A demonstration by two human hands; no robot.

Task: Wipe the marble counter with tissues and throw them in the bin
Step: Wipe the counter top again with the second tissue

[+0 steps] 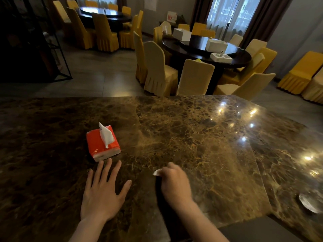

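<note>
A brown veined marble counter (183, 130) fills the lower half of the view. A red tissue pack (102, 144) lies on it at the left, with one white tissue sticking up from its slot. My left hand (103, 193) rests flat on the counter just below the pack, fingers spread, holding nothing. To its right, my right hand (174, 182) is closed on a white tissue (157, 172), pressed to the marble; only a small corner of the tissue shows past the fingers. No bin is in view.
A small round glass dish (309, 203) sits at the counter's right edge. Beyond the counter's far edge stand round dark dining tables (201, 49) ringed by yellow and cream covered chairs. A dark metal shelf frame (35, 41) stands at the far left.
</note>
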